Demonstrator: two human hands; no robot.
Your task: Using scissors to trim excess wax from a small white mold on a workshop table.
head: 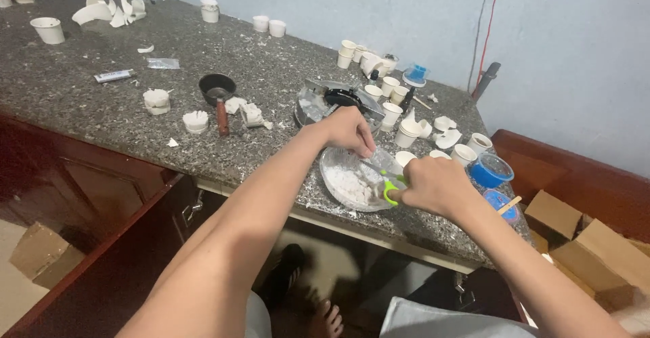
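I look down on a long speckled granite tabletop (88,101) set against a pale blue wall, with dark wooden cabinets below and cardboard boxes (596,257) on the floor at the right. At the near edge sits a clear shallow dish (335,179) holding a heap of small white chunks (353,187); a good pile is already cut, judging by how full it is, and the cutting looks to be in mid course.

My left hand (349,129) hovers over the dish, fingers pinched together on a small clear piece (380,158) I cannot make out well. My right hand (437,185) is closed around the green handles of a pair of scissors (391,187), whose blades point toward that pinched piece above the dish.

Behind the dish lies a round metal tray (311,104) with a black tool on it, and a cluster of small white cups (393,111) stands beyond. Two blue-lidded tubs (490,170) sit just right of my right hand. Further left are a small black pan with a red handle (218,94), some white moulded lumps (157,100), and broken white shards (101,9) at the far end.
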